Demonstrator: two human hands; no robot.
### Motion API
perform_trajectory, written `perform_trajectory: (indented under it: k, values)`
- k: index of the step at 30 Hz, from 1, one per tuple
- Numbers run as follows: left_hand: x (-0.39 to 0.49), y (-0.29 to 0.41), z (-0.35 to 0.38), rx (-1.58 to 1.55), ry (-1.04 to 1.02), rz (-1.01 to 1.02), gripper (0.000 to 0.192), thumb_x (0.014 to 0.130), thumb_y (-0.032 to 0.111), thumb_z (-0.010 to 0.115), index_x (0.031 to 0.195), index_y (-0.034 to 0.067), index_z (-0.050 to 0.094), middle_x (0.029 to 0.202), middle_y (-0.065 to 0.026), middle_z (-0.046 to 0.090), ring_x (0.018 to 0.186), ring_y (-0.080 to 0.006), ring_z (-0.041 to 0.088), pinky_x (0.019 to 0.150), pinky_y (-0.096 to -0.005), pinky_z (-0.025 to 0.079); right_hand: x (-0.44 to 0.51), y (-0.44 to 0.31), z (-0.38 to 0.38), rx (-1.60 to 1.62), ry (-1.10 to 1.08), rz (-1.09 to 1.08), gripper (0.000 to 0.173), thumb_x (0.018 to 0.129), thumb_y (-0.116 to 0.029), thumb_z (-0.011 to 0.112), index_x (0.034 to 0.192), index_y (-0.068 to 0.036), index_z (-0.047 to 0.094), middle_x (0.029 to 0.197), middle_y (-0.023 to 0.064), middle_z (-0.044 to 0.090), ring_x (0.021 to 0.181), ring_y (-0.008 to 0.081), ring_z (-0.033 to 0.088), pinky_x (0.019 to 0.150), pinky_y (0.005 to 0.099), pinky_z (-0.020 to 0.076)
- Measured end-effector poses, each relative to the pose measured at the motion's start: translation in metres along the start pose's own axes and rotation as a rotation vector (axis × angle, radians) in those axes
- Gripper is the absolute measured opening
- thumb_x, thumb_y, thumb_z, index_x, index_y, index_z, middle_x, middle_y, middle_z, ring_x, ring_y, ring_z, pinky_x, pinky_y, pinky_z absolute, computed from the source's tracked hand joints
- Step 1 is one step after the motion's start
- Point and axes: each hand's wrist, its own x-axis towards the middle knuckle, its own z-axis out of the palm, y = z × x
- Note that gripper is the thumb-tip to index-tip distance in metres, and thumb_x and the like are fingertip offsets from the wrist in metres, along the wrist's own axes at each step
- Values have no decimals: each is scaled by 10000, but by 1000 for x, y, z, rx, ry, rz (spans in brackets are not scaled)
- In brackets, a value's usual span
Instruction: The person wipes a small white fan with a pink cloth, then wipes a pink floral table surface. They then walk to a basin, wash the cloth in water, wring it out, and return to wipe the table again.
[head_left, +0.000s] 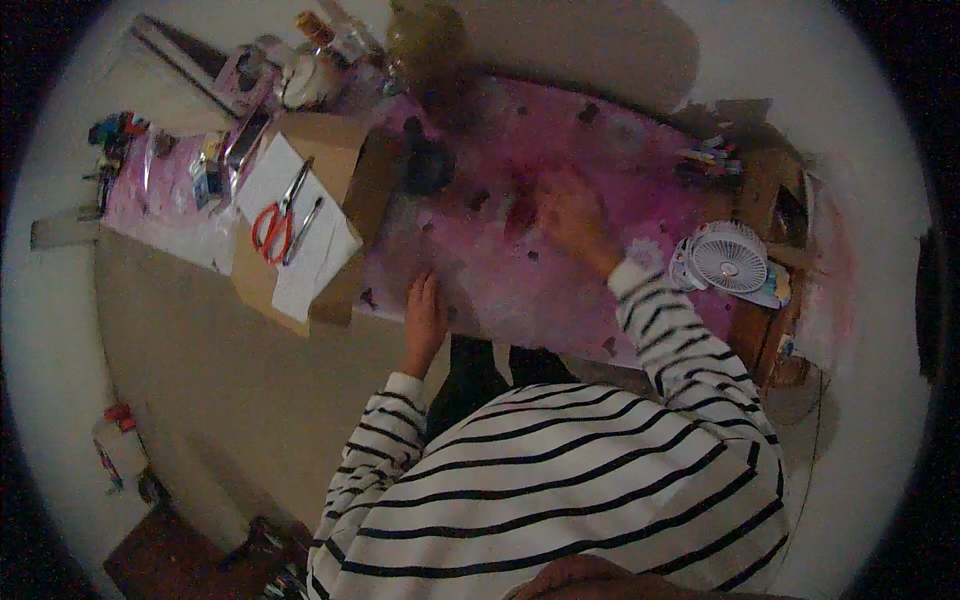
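My left hand (426, 311) lies on the near edge of the pink patterned table cover (480, 292), with its fingers extended and nothing visible in it. Farther right, my right hand (574, 214) is blurred over the middle of the cover. A dark red patch (521, 206) shows beside its fingers; I cannot tell whether it is a cloth in the hand or part of the cover. Left of my hands stands a cardboard box (330, 300). White paper (322, 247) on top of it carries scissors (277, 225) with orange-red handles and a slim dark tool (304, 229).
A small white fan (727, 259) stands at the right, near a wooden unit (757, 330). Pens (709, 161) are bunched behind it. A dark object (429, 165) sits right of the box. An olive-green rounded object (427, 41) and assorted items line the back left.
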Motion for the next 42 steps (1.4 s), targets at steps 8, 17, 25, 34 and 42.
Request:
perform_trajectory:
  k: [8,17,25,34,42]
  values:
    - [-25,38,-4,133,84,-7,495,871,-24,590,1361,-1,524,1471,-241,489,1354,-447,454,1141,-498,367,-87,-113,88,82,103,-351,380,957,-282,589,1328,-232,648,1527,80,479,1433,376,385,1127,567,340]
    - [-59,31,-10,-222,98,-122,520,868,-37,582,1383,16,527,1453,-216,528,1365,-426,482,1145,-444,394,-66,-79,54,-71,138,26,383,976,-286,567,1347,-223,635,1526,101,478,1432,385,381,1132,564,338]
    - [-62,-38,-23,-310,225,-91,475,969,76,555,1441,51,514,1507,-185,483,1397,-429,436,1142,-494,375,-41,-225,150,112,-7,-344,503,866,-298,638,1351,-163,628,1526,74,483,1395,361,420,1138,561,332]
    - [37,57,-4,168,-337,512,593,967,220,607,1532,170,433,1595,-119,391,1495,-369,313,1206,-569,235,-170,-103,84,-163,457,485,416,929,-239,622,1336,-151,628,1526,89,476,1414,362,390,1146,561,314]
    - [21,43,24,-39,-419,665,540,967,235,613,1486,159,488,1540,-109,469,1455,-323,383,1204,-554,242,-178,-184,89,187,77,453,526,888,-245,727,1388,-145,598,1572,95,431,1463,349,359,1202,520,295]
